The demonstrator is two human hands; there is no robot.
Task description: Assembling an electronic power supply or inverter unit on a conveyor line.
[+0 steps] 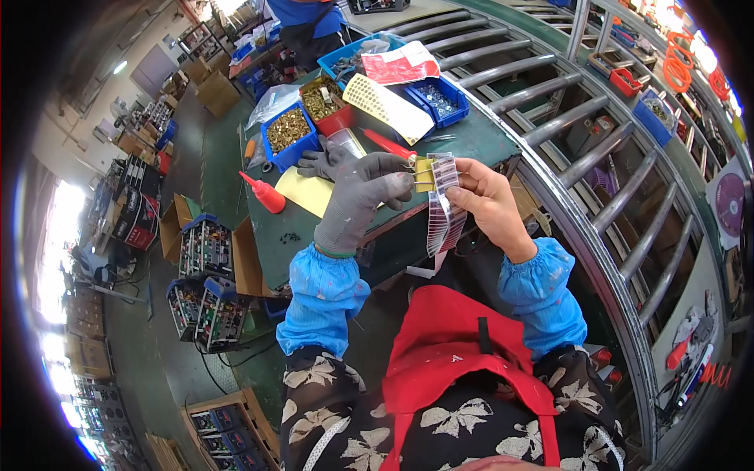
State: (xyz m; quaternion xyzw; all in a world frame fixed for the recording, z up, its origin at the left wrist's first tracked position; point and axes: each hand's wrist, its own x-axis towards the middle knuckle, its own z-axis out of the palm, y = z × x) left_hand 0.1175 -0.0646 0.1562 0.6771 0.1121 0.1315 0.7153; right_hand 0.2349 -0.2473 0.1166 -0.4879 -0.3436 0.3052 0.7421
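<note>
Two holds at once: pinches a yellow piece [425, 175] with the gloved left hand [357, 198], clamps a folded label strip [446, 213] between thumb and fingers of the right hand [493, 206], above the green table [481, 130]. Could crease the strip through loose folds, or drop the piece through glove-dulled touch. Beyond: red bottle [269, 197], blue bin [297, 157], roller conveyor [591, 157], distant cartons [217, 93].

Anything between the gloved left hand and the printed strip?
Yes: a small yellow piece with slim metal at its left edge sits between the left hand's fingertips and the printed strip gripped by the right hand. Whether it touches the strip, I can't tell.
</note>
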